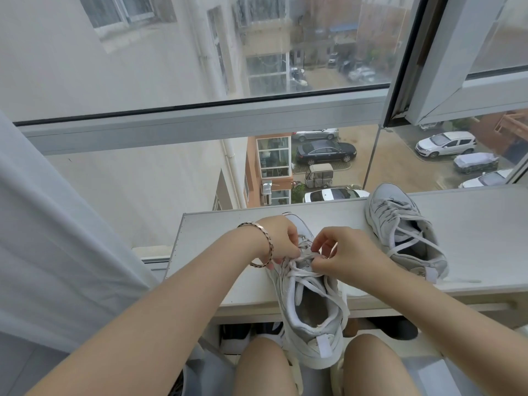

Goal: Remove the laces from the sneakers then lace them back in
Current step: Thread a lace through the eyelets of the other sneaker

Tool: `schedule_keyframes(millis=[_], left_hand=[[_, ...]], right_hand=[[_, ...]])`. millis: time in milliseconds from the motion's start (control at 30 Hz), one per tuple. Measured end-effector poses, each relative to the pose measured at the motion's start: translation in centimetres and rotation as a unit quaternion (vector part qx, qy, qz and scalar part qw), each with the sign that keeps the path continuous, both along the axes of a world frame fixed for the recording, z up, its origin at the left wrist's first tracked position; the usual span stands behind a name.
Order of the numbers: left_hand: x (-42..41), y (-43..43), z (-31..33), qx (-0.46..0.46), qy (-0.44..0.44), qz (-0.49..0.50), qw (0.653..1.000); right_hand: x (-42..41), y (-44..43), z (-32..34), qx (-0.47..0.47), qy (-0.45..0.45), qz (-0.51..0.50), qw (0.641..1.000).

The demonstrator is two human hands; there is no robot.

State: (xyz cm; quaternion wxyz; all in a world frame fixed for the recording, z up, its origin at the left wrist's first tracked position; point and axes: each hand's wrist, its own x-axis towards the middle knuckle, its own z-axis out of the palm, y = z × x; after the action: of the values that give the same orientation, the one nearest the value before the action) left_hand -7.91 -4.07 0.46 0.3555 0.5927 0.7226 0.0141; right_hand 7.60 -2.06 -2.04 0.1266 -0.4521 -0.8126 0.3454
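Note:
A pale grey sneaker [311, 318] lies lengthwise on the white sill [471, 241], its heel hanging over the near edge between my knees. Its white lace [303, 274] crosses the upper eyelets, with loose ends trailing down the right side. My left hand [281, 238], a bracelet on its wrist, pinches the lace at the left side of the tongue. My right hand [340, 252] pinches the lace from the right, fingers curled. The second sneaker [405, 232] lies laced on the sill to the right, toe pointing at the window.
The sill runs along a large window [200, 81] high above a street with parked cars. A pale curtain [57, 224] hangs at the left. Dark shoes [243, 335] sit under the sill near my knees.

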Motion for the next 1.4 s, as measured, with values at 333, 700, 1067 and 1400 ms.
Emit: schedule_keyframes(millis=[333,700,1067,1400], left_hand=[[-0.7,-1.0,-0.5,0.032,0.078,-0.114,0.990],[0.1,-3.3,-3.9,0.230,-0.122,0.137,0.956],[1.2,-8.9,-4.6,0.338,-0.110,0.177,0.918],[2.4,-7.0,-4.6,0.399,-0.069,0.175,0.897]], right_hand=[[0.1,-0.7,-0.6,0.027,0.034,-0.034,0.998],[-0.2,-1.6,-1.5,0.034,0.097,-0.085,0.991],[1.9,-3.8,-1.4,-0.002,0.096,-0.067,0.993],[1.2,-3.0,-1.6,0.115,0.083,-0.043,0.989]])
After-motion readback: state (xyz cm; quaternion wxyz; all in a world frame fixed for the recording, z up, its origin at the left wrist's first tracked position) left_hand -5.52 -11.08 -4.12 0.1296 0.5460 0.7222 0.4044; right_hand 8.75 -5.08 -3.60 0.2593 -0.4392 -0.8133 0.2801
